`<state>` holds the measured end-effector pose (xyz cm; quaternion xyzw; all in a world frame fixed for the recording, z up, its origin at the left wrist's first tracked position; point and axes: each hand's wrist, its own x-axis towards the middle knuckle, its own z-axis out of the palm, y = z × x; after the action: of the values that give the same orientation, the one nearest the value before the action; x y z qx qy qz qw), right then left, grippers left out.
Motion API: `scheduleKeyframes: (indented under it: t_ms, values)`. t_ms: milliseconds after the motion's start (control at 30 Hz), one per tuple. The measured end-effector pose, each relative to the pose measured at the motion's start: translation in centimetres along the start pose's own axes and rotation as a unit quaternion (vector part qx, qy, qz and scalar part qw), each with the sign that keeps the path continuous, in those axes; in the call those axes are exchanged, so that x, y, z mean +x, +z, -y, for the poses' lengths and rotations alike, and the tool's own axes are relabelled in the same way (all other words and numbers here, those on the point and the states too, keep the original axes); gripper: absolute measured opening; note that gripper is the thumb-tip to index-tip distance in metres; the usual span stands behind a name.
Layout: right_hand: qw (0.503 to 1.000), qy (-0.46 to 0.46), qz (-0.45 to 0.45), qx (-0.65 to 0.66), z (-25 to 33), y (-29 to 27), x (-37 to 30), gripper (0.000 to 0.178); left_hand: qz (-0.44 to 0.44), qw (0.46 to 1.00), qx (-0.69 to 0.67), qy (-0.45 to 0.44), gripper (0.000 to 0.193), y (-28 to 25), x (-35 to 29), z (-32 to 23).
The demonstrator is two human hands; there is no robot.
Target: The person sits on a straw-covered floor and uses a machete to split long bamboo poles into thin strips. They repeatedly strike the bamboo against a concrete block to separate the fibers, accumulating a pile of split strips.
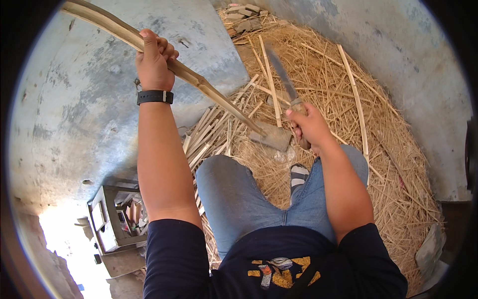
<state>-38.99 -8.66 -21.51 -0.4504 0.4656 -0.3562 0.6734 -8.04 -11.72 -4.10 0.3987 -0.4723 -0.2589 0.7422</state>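
My left hand (pixel 155 62), with a black band on its wrist, is raised at the upper left and wrapped round a long split bamboo pole (pixel 211 91). The pole slants from the upper left down to a flat stone block (pixel 274 137) in front of my knees, its lower end at the block. In my right hand (pixel 309 128) is the wooden handle of a long-bladed knife (pixel 282 72). Its dark blade points up and away, to the right of the pole and apart from it. My right fingers are closed round the handle.
Shavings and thin strips (pixel 328 74) cover the floor. A pile of split bamboo strips (pixel 206 134) lies left of the block. One long strip (pixel 356 94) lies at the right. Worn walls (pixel 89 114) stand around me, and a wooden cabinet (pixel 119 219) is at the lower left.
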Motion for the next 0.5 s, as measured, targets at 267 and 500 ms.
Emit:
scheduleKeyframes:
  t_ms: [267,500]
  values:
    - [0.970,-0.085,-0.087,0.209,2.1,0.0,1.9,0.031,0.032,0.999,-0.005,-0.004,0.051,2.0,-0.6,0.0]
    - [0.955,-0.142,0.025,0.260,5.3,2.9,3.2,0.032,0.086,0.996,-0.005,-0.015,0.047,4.9,-1.5,-0.2]
